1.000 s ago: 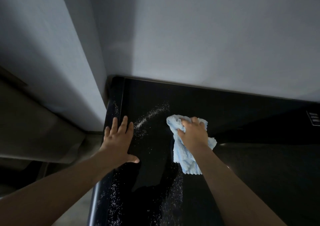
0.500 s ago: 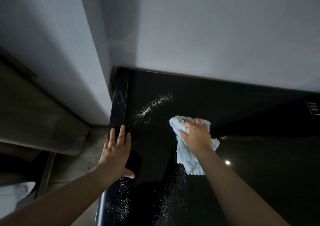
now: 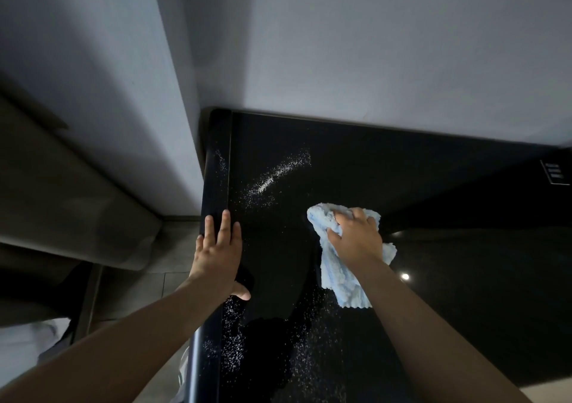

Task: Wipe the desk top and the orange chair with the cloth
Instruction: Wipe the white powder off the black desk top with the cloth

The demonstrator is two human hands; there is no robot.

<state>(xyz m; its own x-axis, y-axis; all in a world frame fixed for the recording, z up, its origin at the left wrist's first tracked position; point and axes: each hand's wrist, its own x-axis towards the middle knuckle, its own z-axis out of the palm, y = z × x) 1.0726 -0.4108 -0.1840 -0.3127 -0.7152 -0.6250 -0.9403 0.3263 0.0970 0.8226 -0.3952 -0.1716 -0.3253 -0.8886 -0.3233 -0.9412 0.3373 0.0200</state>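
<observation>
A glossy black desk top (image 3: pixel 387 179) fills the middle and right of the head view. White crumbs (image 3: pixel 275 176) lie in a streak near its far left corner, and more are scattered near the front left. My right hand (image 3: pixel 356 235) grips a light blue cloth (image 3: pixel 340 275) bunched on the desk, right of the crumbs. My left hand (image 3: pixel 218 248) rests flat with straight fingers on the desk's left edge. The orange chair is not in view.
A grey wall (image 3: pixel 371 46) runs behind the desk and a wall corner (image 3: pixel 173 93) juts out at the left. A small white label (image 3: pixel 554 172) sits at the desk's right. Floor tiles (image 3: pixel 161 279) show left of the desk.
My left hand has slid from the desk surface out to the left edge. The cloth and my right hand have shifted slightly toward me and right, away from the crumb streak.
</observation>
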